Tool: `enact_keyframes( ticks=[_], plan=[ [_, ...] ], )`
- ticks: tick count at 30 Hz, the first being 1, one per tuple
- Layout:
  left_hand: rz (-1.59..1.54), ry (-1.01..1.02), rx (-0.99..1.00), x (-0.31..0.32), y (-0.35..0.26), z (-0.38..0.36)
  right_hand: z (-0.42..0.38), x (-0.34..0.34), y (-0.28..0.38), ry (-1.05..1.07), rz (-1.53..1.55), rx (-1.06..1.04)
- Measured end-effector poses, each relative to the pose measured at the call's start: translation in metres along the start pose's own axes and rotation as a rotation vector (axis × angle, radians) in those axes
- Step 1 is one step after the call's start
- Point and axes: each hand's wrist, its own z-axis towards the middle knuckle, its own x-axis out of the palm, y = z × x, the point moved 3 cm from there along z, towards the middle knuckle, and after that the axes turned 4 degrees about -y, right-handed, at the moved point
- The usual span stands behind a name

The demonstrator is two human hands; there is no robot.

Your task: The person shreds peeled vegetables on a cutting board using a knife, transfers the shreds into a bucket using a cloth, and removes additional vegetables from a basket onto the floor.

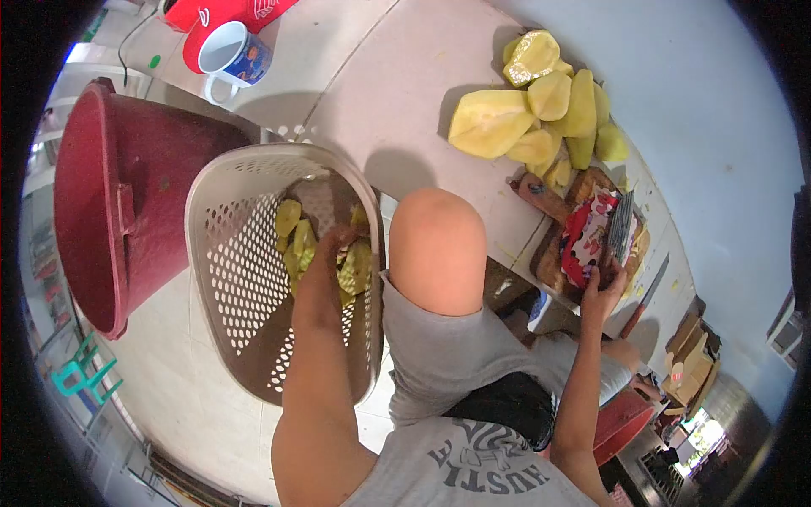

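Note:
My left hand [340,239] reaches down into a tall beige laundry-type basket [232,279] with perforated walls. It is among peeled yellow-green fruit pieces [302,241] at the bottom, and its fingers are mostly hidden. On the tiled counter, my right hand [603,290] closes round the lower end of a bunched red patterned cloth [583,241]. A grey striped piece [623,228] lies along that cloth. Both rest on a wooden cutting board [549,258]. Beyond the board sits a pile of large peeled yellow fruit [490,122].
A knife [649,294] lies right of the board. Left of the basket, a dark red bucket [127,211] is tipped sideways in view. A mug [235,57] stands near a red box [224,17]. My bare knee [437,249] is between basket and board. Cardboard [691,359] sits far right.

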Motion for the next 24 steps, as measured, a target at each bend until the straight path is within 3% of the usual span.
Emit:
enact_keyframes(
  ticks=[1, 3, 9, 11, 13, 19, 22, 24],
  plan=[
    [-0.013, 0.004, 0.002, 0.002, 0.005, 0.002, 0.001, 0.000, 0.003, 0.000, 0.005, -0.002],
    [-0.007, -0.248, 0.120, 0.018, 0.034, 0.037, 0.000, -0.002, 0.005, -0.023, -0.006, -0.029],
    [-0.201, -0.382, 0.313, 0.049, 0.019, -0.044, -0.002, -0.002, 0.010, -0.038, 0.046, -0.087],
    [0.044, -0.688, 0.505, 0.059, 0.031, -0.019, 0.000, 0.001, 0.002, -0.047, 0.054, -0.096],
    [0.019, -0.603, 0.434, 0.060, 0.024, -0.027, -0.002, -0.001, -0.002, -0.040, 0.056, -0.103],
    [-0.070, -0.684, 0.430, 0.060, 0.017, -0.017, -0.002, -0.001, 0.009, -0.018, 0.066, -0.031],
    [0.054, -0.687, 0.304, 0.065, 0.027, 0.001, -0.003, -0.003, 0.007, -0.018, 0.030, 0.000],
    [0.162, -0.520, 0.317, 0.063, 0.038, 0.025, 0.000, -0.001, 0.005, -0.051, 0.020, -0.068]
  ],
)
